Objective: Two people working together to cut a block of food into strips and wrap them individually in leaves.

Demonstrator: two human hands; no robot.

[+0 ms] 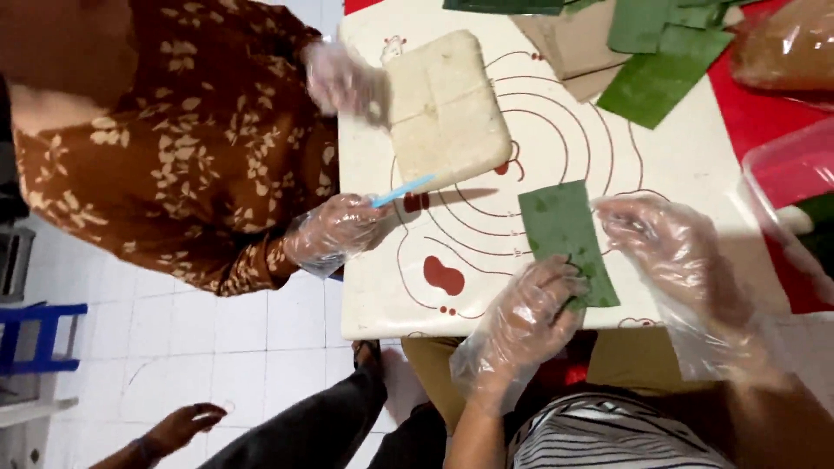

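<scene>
A green leaf rectangle (562,227) lies on the white baking mat (486,287) with red ring markings. My left hand (530,317), in a clear plastic glove, presses on the leaf's near end. My right hand (665,243), also gloved, hovers with fingers spread at the leaf's right edge. Across the mat, another person in a brown flowered top holds a blue plastic knife (401,189) in one gloved hand (339,230). That person's other gloved hand (339,78) rests against a pale slab of dough (445,108).
A stack of cut green leaves (660,52) and brown paper (573,43) lie at the far side. A clear plastic container (786,174) stands at the right on red cloth. A third person's hand (182,426) shows near the tiled floor, beside a blue stool (39,334).
</scene>
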